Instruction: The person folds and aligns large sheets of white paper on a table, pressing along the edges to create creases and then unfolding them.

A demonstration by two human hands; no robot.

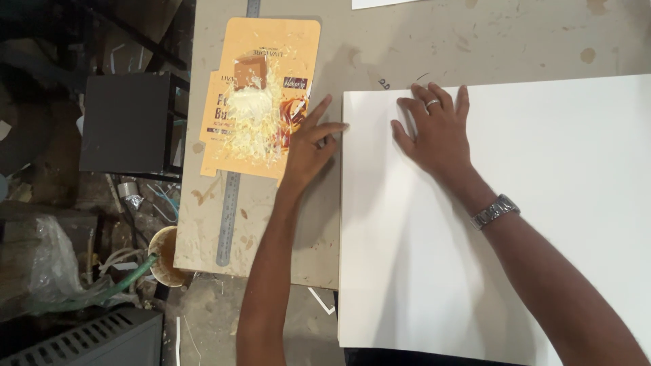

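I judge I'm squaring the white board [502,224] on the desk [380,47]: right hand [434,132] flat on it, fingers spread, left hand [308,146] fingers apart touching its left edge (flattened carton [261,95] just left), so next needs a steady press.

Left hand [308,146]: bare; no ring, glove or wrist item visible.
Left forearm: bare to the bottom edge of the frame; no sleeve in view.
Right hand [437,132]: bare apart from one ring.
Ring [432,104]: plain silver-coloured band, worn on one of the middle fingers.
Wristwatch [496,211]: silver-coloured metal link bracelet around the right wrist; dial not visible.
Right forearm: bare below the watch; no sleeve in view.
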